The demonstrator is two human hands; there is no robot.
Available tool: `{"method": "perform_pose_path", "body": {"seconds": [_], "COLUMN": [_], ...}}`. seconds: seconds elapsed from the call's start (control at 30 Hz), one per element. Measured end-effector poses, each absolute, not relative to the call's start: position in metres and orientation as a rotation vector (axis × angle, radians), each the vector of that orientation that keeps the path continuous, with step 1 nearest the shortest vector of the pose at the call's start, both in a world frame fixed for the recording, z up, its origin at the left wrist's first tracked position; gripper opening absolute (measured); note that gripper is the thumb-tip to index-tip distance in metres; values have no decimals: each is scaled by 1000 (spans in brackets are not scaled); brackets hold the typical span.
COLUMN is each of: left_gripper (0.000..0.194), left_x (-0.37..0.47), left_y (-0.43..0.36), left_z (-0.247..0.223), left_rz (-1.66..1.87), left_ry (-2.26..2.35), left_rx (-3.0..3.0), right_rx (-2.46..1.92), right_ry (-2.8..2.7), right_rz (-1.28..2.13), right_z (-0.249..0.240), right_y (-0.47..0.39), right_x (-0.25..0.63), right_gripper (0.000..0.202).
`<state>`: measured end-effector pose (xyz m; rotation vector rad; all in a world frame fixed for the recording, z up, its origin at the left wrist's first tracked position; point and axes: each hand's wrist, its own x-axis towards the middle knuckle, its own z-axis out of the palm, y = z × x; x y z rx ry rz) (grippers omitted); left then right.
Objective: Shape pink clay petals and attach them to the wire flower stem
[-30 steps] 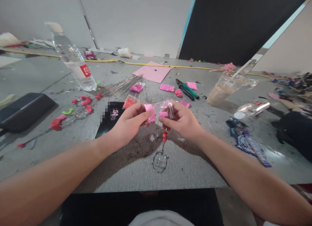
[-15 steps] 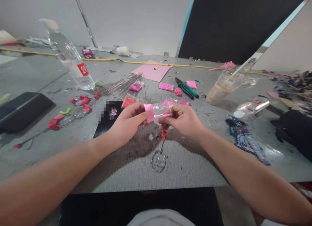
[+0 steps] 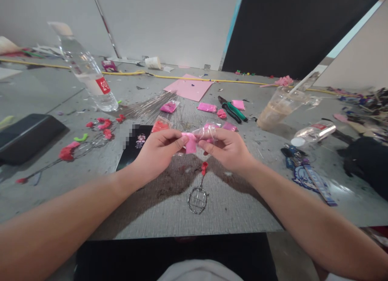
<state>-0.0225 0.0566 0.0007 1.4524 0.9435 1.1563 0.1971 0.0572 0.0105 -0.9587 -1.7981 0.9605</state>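
Observation:
Fingers and thumb of my left hand [image 3: 157, 154] are closed on a soft piece of pink modelling clay [image 3: 190, 145]. My right hand [image 3: 232, 149] is closed too, pinching a crumpled clear plastic bag [image 3: 205, 132], and its thumb reaches the clay's right side. Below the hands, a small racket-shaped piece of bent wire [image 3: 197, 200] lies on the grey table, with red clay [image 3: 204, 167] on its handle. Just beyond my fingers are a bag of orange-red clay [image 3: 161, 124] and pink clay packets [image 3: 229, 126]. A phone [image 3: 133, 152] lies partly behind my left hand.
Green-handled pliers [image 3: 233, 110] lie beyond the packets, left of a plastic cup with a straw [image 3: 274, 109]. On the left stand a water bottle [image 3: 91, 77] and red-clay wire pieces [image 3: 68, 152]. Thin wires [image 3: 151, 105] lie near a pink sheet [image 3: 189, 88].
The pink clay now sits between both hands, folded downward and clear of the stretched bag. The plastic has bunched up at my right fingers. Both arms stay nearly in place.

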Motion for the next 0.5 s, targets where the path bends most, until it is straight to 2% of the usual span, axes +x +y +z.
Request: {"method": "perform_pose_path", "body": {"seconds": [0.13, 0.4, 0.5], "left_gripper": [21, 22, 17], "left_x": [-22, -24, -23], "left_y": [57, 57, 57], "left_z": [-2, 2, 2], "left_rz": [1219, 1293, 1280], "left_ry": [993, 892, 903], "left_rx": [1420, 1439, 1483], "right_rx": [-976, -978, -993], "right_ry": [-1794, -1767, -1790], "right_rz": [987, 1086, 1116], "right_z": [12, 17, 17], "right_y": [56, 50, 51], "right_x": [194, 190, 192], "right_gripper": [11, 29, 32]}}
